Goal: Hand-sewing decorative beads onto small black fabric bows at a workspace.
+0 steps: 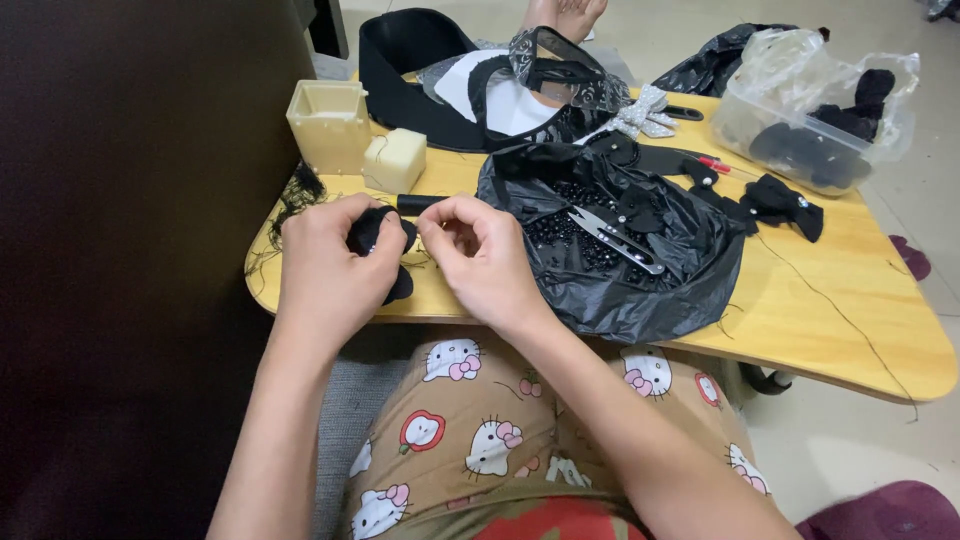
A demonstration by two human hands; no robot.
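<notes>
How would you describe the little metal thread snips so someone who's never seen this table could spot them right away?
Start at the low wooden table and find the crumpled black plastic bag spread open in its middle, just right of the right hand. The thread snips lie on it among small black beads: the only shiny silver thing on the black.

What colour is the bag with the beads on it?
The plastic bag is black, seen in the head view.

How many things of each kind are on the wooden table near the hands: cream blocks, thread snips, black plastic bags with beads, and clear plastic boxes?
Cream blocks: 2
Thread snips: 1
Black plastic bags with beads: 1
Clear plastic boxes: 1
Total: 5
</notes>
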